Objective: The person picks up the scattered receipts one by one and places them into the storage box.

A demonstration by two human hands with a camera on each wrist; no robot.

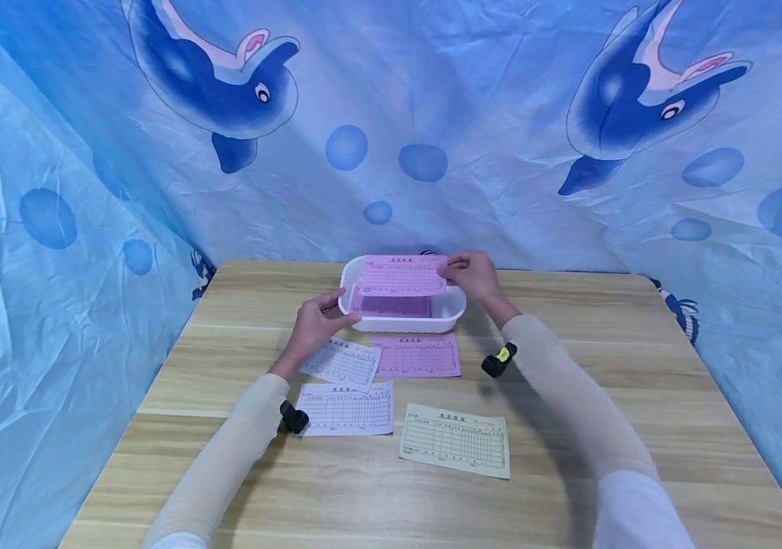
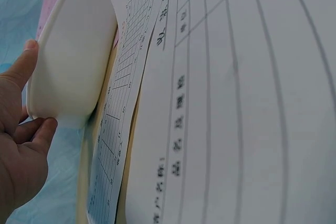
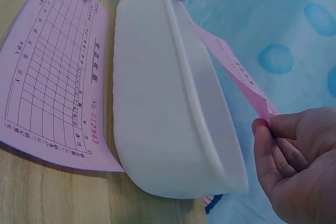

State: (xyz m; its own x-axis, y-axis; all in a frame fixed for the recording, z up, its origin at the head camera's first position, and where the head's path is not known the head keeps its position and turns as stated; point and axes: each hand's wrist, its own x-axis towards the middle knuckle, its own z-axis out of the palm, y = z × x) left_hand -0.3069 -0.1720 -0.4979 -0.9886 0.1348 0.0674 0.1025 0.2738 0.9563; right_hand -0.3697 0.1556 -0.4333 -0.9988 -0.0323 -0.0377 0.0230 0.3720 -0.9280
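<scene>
My right hand [image 1: 475, 273] pinches the right end of a pink receipt slip [image 1: 401, 276] between thumb and fingers, above a white plastic tub [image 1: 405, 324]. The held slip [image 3: 239, 74] bends slightly near the fingertips in the right wrist view. Inside the tub lies another pink receipt slip [image 1: 398, 306], partly covered by the raised one. My left hand [image 1: 315, 324] grips the tub's left end. In the left wrist view its thumb [image 2: 26, 61] is at the rim, with fingers curled against the wall below.
In front of the tub, a pink slip [image 1: 425, 357] lies flat on the wooden table [image 1: 569, 320]. Two white slips [image 1: 343, 366] lie nearer on the left, and a pale yellow-green slip [image 1: 456, 441] nearer on the right. A blue dolphin-print curtain [image 1: 418, 107] hangs behind.
</scene>
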